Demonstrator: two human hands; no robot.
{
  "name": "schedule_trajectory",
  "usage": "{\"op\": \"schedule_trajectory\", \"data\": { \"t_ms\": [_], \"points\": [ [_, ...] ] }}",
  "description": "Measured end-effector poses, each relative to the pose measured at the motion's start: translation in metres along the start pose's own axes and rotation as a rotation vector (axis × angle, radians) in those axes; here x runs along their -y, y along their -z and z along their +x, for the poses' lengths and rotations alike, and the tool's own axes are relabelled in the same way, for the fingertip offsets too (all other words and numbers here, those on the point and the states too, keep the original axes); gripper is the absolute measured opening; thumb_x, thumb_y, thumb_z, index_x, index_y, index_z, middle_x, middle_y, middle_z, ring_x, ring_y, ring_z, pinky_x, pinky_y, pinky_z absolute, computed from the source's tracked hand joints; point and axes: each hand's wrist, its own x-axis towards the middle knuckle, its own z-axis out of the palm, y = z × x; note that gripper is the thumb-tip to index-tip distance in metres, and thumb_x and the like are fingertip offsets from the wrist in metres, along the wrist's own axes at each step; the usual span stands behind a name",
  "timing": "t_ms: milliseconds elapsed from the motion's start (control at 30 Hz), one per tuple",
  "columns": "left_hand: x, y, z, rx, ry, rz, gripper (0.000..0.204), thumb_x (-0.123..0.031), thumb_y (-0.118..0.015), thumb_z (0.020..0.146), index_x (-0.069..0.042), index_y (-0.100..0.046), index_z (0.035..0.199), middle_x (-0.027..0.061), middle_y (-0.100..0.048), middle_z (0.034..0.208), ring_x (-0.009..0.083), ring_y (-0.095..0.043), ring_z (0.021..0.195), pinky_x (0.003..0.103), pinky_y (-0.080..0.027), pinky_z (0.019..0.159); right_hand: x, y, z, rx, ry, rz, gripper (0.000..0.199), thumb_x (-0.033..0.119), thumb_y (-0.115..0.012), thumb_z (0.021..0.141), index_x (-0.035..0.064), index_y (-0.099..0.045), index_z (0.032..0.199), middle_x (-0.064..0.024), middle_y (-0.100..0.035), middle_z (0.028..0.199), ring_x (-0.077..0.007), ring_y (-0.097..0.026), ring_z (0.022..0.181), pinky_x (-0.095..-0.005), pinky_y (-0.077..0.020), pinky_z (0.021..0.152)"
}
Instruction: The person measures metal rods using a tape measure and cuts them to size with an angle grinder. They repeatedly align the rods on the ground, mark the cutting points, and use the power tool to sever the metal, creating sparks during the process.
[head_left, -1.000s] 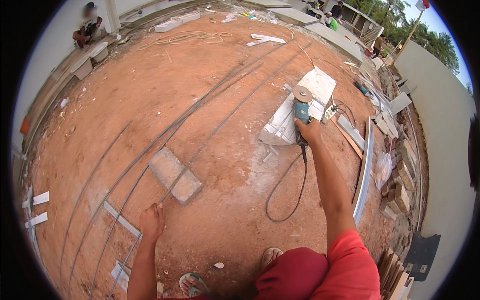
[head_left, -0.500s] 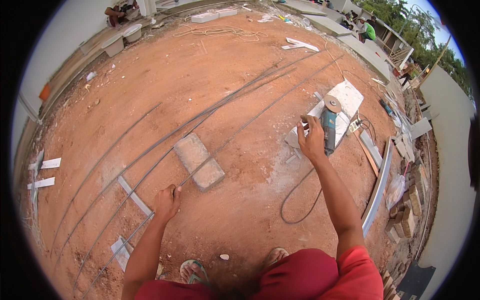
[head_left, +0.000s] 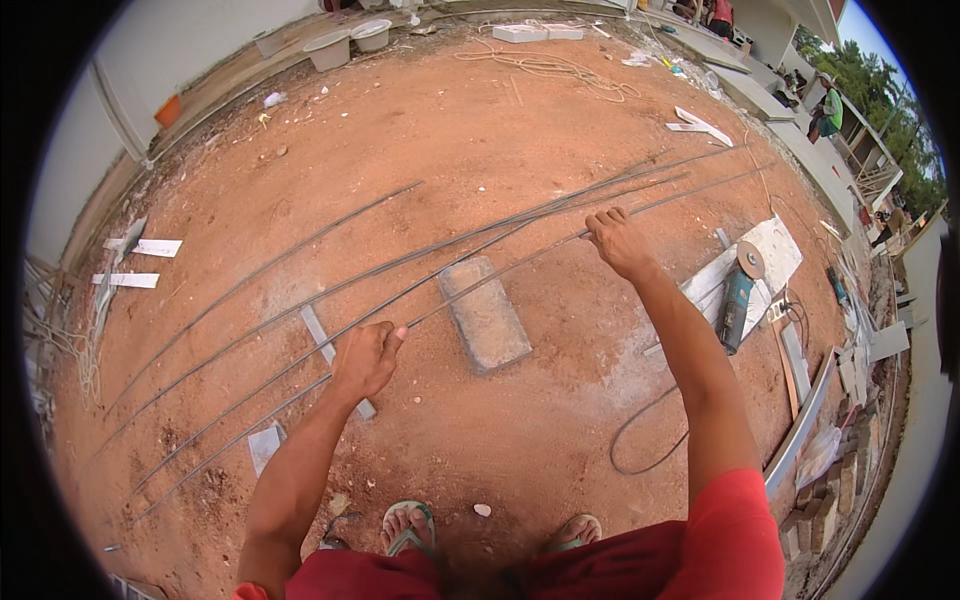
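A long thin steel rod (head_left: 478, 285) runs slantwise across the ground from lower left to upper right. My left hand (head_left: 367, 362) is closed round it, left of a grey concrete block (head_left: 498, 325). Farther along, beyond the block, my right hand (head_left: 620, 243) has its fingers closed on the same rod. Between my hands the rod passes over the block; whether it touches the block I cannot tell. Several similar rods (head_left: 375, 265) lie just beyond. An angle grinder (head_left: 736, 308) with a round disc rests on a white board (head_left: 780, 250) to the right.
A power cord (head_left: 618, 445) loops over the reddish dirt below the grinder. Bricks (head_left: 828, 510) and a long metal channel (head_left: 800, 425) lie along the right side. Far off are a coiled rope (head_left: 560, 68), tubs (head_left: 328, 50) and a person in a green top (head_left: 828, 108).
My right hand has moved from beside the grinder onto the rod and closed on it. My left hand still holds the rod. The view has swung left, shifting the scene rightward.
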Motion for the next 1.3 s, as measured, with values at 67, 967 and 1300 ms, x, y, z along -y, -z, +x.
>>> {"op": "schedule_trajectory", "data": {
  "t_ms": [67,967,1300],
  "points": [
    [0.003,0.046,-0.007,-0.185,0.007,0.090,0.044,-0.040,-0.058,0.105,-0.003,-0.067,0.085,0.0200,-0.061,0.061,0.0393,-0.064,0.061,0.050,-0.048,0.059,0.024,0.028,0.047,-0.270,-0.019,0.085,0.020,0.017,-0.069,0.091,0.0057,-0.060,0.104,-0.0113,-0.064,0.095,-0.0325,-0.062,0.099,-0.0446,-0.0478,0.091],
    [0.087,0.015,-0.041,-0.078,0.011,0.006,0.053,-0.042,-0.056,0.105,0.001,-0.063,0.076,0.0230,-0.063,0.063,0.0425,-0.069,0.066,0.052,-0.054,0.060,0.076,-0.022,0.035,0.026,0.073,0.085,0.023,0.007,-0.065,0.094,-0.0030,-0.059,0.114,-0.0222,-0.064,0.101,-0.0419,-0.061,0.099,-0.0508,-0.0480,0.088],
    [0.037,0.206,0.001,-1.151,-0.185,0.385,0.050,-0.044,-0.067,0.099,-0.008,-0.061,0.066,0.0078,-0.057,0.051,0.0222,-0.054,0.041,0.035,-0.039,0.039,-0.002,0.087,0.228,-0.728,0.025,-0.254,0.038,0.021,-0.055,0.109,0.0066,-0.057,0.143,-0.0150,-0.073,0.091,-0.0230,-0.060,0.057,-0.0388,-0.0485,0.054]
  ]
}}
